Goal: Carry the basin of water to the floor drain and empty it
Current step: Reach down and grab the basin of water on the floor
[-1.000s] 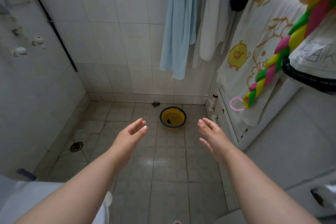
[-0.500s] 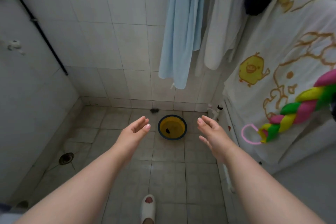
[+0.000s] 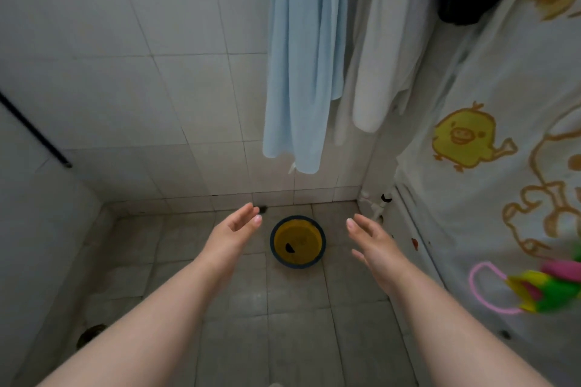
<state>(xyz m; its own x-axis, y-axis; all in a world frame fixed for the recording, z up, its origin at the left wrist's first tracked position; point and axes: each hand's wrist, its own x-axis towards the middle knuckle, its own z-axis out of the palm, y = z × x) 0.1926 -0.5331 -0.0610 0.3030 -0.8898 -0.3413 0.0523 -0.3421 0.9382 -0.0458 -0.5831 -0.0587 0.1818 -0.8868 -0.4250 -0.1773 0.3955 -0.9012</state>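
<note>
A round basin (image 3: 298,258) with a yellow inside and a dark blue rim stands on the tiled floor near the back wall, with a small dark object lying in it. My left hand (image 3: 236,231) is stretched out to the left of it, fingers apart and empty. My right hand (image 3: 374,243) reaches out on the basin's right, also open, palm turned inward. Neither hand touches the basin. The round floor drain (image 3: 91,334) sits at the lower left, partly hidden behind my left forearm.
A light blue towel (image 3: 298,72) and a white cloth (image 3: 377,56) hang over the back wall above the basin. On the right hangs a white curtain with yellow duck prints (image 3: 490,173), with a colourful braided rope (image 3: 553,289) in front. A tap (image 3: 374,207) sits low at the right corner.
The view has moved forward and closer to the basin. Both hands stay extended and open on either side of it. The slipper seen at the bottom edge has slid out of sight.
</note>
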